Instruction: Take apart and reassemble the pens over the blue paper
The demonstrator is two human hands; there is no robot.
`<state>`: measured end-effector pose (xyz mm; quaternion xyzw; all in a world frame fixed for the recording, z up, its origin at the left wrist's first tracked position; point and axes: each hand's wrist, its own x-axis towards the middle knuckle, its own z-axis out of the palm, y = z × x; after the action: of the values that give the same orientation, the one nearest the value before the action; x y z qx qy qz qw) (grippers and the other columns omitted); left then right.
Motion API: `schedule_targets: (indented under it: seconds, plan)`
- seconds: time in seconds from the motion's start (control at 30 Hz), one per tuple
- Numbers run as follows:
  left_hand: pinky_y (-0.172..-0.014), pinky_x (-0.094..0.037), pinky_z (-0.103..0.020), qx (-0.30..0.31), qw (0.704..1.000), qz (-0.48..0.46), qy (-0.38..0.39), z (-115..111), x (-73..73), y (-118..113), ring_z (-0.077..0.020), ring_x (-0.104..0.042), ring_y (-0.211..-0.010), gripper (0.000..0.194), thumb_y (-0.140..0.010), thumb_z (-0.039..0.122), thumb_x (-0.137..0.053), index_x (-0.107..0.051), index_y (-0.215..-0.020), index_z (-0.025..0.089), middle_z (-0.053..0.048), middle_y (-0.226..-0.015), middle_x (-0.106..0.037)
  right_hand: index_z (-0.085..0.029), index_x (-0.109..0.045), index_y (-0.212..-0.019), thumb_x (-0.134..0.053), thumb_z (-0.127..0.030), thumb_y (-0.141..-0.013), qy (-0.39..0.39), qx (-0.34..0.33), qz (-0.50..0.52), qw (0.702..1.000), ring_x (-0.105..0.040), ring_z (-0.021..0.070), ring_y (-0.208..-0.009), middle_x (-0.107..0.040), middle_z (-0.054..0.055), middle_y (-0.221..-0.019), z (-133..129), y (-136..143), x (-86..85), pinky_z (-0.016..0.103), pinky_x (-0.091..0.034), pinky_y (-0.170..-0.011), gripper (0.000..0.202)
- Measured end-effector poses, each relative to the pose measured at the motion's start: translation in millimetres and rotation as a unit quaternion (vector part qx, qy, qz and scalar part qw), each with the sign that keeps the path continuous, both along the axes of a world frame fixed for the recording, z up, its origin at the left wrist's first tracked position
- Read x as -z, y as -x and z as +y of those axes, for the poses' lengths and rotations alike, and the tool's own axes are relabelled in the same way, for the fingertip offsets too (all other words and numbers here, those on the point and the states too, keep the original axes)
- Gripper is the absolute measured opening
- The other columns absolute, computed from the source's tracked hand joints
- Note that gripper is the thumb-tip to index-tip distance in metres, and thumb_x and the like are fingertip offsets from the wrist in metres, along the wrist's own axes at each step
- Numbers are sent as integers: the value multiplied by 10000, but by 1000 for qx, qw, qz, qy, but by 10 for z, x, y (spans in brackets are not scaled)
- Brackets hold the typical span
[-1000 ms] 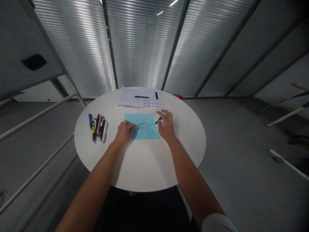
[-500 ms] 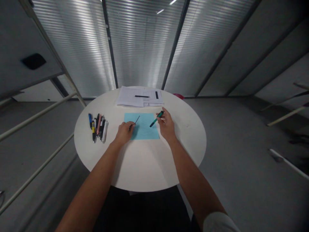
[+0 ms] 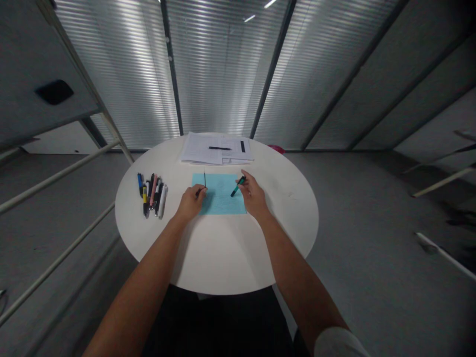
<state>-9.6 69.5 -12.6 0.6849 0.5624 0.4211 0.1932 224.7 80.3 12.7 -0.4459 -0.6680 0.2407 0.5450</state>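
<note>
My left hand point(image 3: 191, 202) is closed at the left edge of a blue sheet of paper point(image 3: 221, 206). From its fingertips a thin dark pen refill point(image 3: 205, 179) points up and away; a second dark bit shows at the fingers, too small to name. Over the sheet's right edge, my right hand point(image 3: 253, 194) pinches a green and black pen point(image 3: 238, 186) between thumb and fingers. The pen slants, its lower end down to the left above the paper; whether it touches the paper I cannot tell.
The round white table point(image 3: 230, 258) carries several pens point(image 3: 153, 194) in a bunch at the left. Stacked white papers point(image 3: 203, 151) lie at the back, with a black pen point(image 3: 220, 148) on top. A pale metal frame point(image 3: 74, 161) stands left of the table.
The refill in my left hand has swung from leaning right to nearly straight away from me. My right hand has shifted slightly left and down with the green pen.
</note>
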Motion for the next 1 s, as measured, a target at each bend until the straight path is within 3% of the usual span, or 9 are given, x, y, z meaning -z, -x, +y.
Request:
schedule_targets:
  seconds: [0.13, 0.23, 0.37, 0.5, 0.63, 0.77, 0.9, 1.0]
  plan:
    - [-729, -475, -305, -9, 999, -43, 22, 5, 15, 0, -156, -615, -710, 281, -929, 410, -421, -613, -950, 205, -26, -769, -699, -268, -415, -1413, -532, -400, -907, 7, -6, 9, 1000, -646, 172, -932, -687, 62, -1089, -7, 19, 6, 337, -543, -840, 536]
    - [-744, -480, -331, -19, 1000, -13, 13, 18, 13, 7, -171, -623, -733, 270, -911, 390, -452, -642, -879, 201, -45, -789, -708, -277, -375, -1420, -592, -432, -852, 44, 3, 81, 996, -653, 160, -847, -676, 46, -1028, 21, 71, 36, 311, -573, -745, 627]
    - [-796, -465, -379, -21, 998, 64, -3, 25, 12, 18, -215, -621, -799, 264, -871, 379, -517, -697, -818, 194, -68, -820, -715, -273, -372, -1342, -644, -421, -769, 153, 31, 267, 951, -644, 125, -651, -649, -12, -885, 99, 129, 101, 292, -585, -601, 651]
    - [-853, -432, -445, -33, 988, 153, 4, 14, 20, 15, -280, -607, -898, 295, -870, 396, -519, -750, -897, 214, -81, -909, -732, -249, -409, -1260, -645, -319, -719, 228, 61, 336, 912, -643, 116, -608, -637, -34, -823, 173, 108, 176, 279, -570, -575, 595]
    - [-822, -428, -454, -38, 978, 205, 17, 21, 31, -1, -309, -599, -912, 319, -887, 391, -498, -774, -935, 238, -104, -920, -724, -222, -447, -1286, -618, -341, -724, 217, 124, 236, 939, -597, 120, -527, -620, -42, -751, 233, 6, 248, 258, -503, -497, 600]
    - [-811, -421, -463, -39, 976, 215, 27, 39, 32, -15, -322, -590, -919, 334, -900, 411, -493, -772, -974, 242, -123, -916, -704, -209, -576, -1198, -605, -372, -754, 138, 158, 80, 974, -613, 152, -599, -645, -29, -690, 258, -78, 292, 286, -505, -607, 474]
    - [-856, -411, -453, -43, 987, 151, 16, -1, -16, -30, -287, -582, -926, 296, -880, 366, -547, -730, -1069, 231, -95, -939, -690, -207, -680, -974, -554, -394, -809, 129, 167, 5, 977, -657, 177, -680, -687, 5, -690, 229, -72, 277, 300, -501, -694, 279]
    - [-898, -405, -424, -10, 993, 116, -14, -75, -94, -60, -249, -575, -936, 266, -828, 322, -626, -715, -1066, 243, -58, -919, -695, -207, -700, -893, -550, -413, -825, 143, 158, -14, 977, -678, 182, -710, -723, 24, -732, 184, -15, 236, 304, -500, -727, 263]
